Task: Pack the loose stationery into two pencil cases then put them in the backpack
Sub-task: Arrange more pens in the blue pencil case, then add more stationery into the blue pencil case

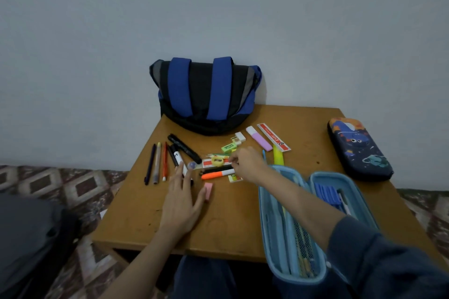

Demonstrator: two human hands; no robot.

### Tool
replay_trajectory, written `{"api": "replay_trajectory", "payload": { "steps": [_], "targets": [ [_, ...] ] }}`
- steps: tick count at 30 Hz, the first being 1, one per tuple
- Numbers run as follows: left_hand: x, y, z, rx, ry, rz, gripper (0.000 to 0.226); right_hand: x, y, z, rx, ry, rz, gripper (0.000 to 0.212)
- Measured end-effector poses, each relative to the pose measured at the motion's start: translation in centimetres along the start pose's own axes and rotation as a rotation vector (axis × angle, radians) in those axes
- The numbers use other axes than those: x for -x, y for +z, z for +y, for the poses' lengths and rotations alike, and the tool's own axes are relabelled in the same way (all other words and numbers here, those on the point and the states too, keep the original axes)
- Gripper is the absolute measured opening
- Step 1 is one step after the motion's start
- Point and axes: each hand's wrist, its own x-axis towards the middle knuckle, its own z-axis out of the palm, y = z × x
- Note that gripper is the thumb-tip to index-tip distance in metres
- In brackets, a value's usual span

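Head view shows us the loose stationery (217, 174) scattered mid-table in front of the backpack (206, 94), which leans on the wall at the far edge. Our left hand (181, 201) lies flat on the table (136, 213), fingers straight and slightly spread, tips at the white marker (178, 156). Our right hand (245, 162) reaches over the pile, its fingertips drawn together just beside the yellow sharpener (218, 161); whether they pinch anything we cannot tell. The blue pencil case (330, 173) lies open under that forearm at the near right edge, with some pens inside. The dark pencil case (359, 150) sits closed, well apart at the far right. We judge the step to be picking small items into the open case. To do it well, we should lift one piece cleanly, use the left hand to steady the rest, and lay long items lengthwise so the case can shut.
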Motion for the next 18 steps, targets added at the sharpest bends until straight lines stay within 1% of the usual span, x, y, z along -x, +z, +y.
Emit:
{"api": "replay_trajectory", "payload": {
  "steps": [3,6,9,12,18],
  "targets": [
    [-0.1,0.2,-0.1,0.014,0.004,-0.002,0.078,-1.5,1.1,-0.6,0.106,-0.002,-0.044,0.031],
    [-0.2,0.4,-0.4,0.026,0.012,0.005,0.077,-2.8,1.8,-0.4,0.168,-0.003,-0.028,0.031],
    [-0.2,0.5,-0.6,0.04,0.019,0.011,0.076,-3.6,2.2,0.0,0.209,0.002,-0.025,0.028],
    [-0.2,0.7,-0.8,0.049,0.02,0.011,0.078,-4.2,2.1,0.1,0.251,0.005,-0.063,0.026],
    [-0.4,0.7,-0.7,0.049,0.0,-0.012,0.075,-5.1,1.4,0.1,0.282,0.006,-0.133,0.025]
  ]
}}
